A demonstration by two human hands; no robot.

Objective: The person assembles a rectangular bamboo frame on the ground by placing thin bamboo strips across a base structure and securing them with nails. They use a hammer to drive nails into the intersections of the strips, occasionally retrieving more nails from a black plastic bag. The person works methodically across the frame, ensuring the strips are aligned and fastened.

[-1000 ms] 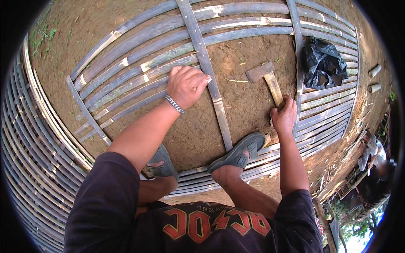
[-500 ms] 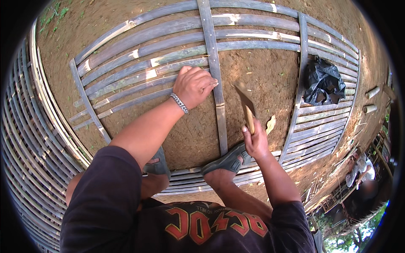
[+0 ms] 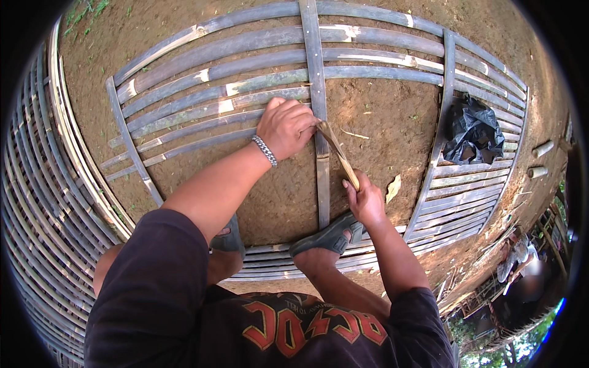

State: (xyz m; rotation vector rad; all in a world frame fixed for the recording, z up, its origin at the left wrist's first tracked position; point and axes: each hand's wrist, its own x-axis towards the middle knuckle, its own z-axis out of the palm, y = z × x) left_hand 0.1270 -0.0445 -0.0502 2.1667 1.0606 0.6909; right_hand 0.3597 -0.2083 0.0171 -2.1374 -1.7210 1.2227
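The left hand (image 3: 285,126) lay knuckles up, fingers curled down onto a bamboo slat (image 3: 270,95) of the panel, just beside the upright crosspiece (image 3: 318,92). The right hand (image 3: 366,201) was closed around the wooden handle of a hatchet (image 3: 339,153), whose head met the crosspiece by the left fingertips. A crumpled black plastic bag (image 3: 472,135) sat on the slats at three o'clock from the hands. A sandal (image 3: 328,236) pressed the lower slats at six o'clock.

A crumpled black plastic bag (image 3: 472,132) lies on slats, near what look like two short pegs (image 3: 538,161).
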